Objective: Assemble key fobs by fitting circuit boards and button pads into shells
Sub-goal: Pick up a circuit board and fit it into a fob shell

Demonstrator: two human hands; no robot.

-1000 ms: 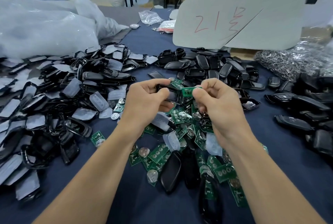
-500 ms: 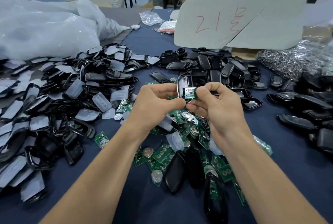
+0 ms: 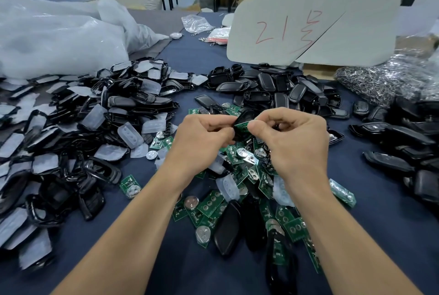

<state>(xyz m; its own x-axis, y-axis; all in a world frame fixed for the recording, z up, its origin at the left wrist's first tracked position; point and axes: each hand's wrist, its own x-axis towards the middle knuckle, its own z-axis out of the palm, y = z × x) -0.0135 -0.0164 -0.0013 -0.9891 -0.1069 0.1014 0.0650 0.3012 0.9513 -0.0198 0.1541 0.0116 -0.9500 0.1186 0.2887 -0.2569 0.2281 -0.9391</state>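
Navy cloth over the table (image 3: 190, 52), heaped with parts. White plastic bags (image 3: 54, 40) bulging at far left. Grey board (image 3: 308, 26) with a red "21" propped at the back. Black frames (image 3: 102, 171) and clear button pads (image 3: 129, 134) piled on the left, black shells (image 3: 280, 90) piled beyond the hands, green circuit boards (image 3: 211, 204) strewn under the wrists.

Above that green heap, left hand (image 3: 202, 138) and right hand (image 3: 297, 140) raised, fingertips meeting. Gripped in curled left fingers: one shell (image 3: 244, 115), now tilted and dark, no longer upright with its hollow facing the camera as half a second ago. Pinched by right thumb and forefinger against its lower edge: a circuit board (image 3: 242, 125), only a sliver showing.
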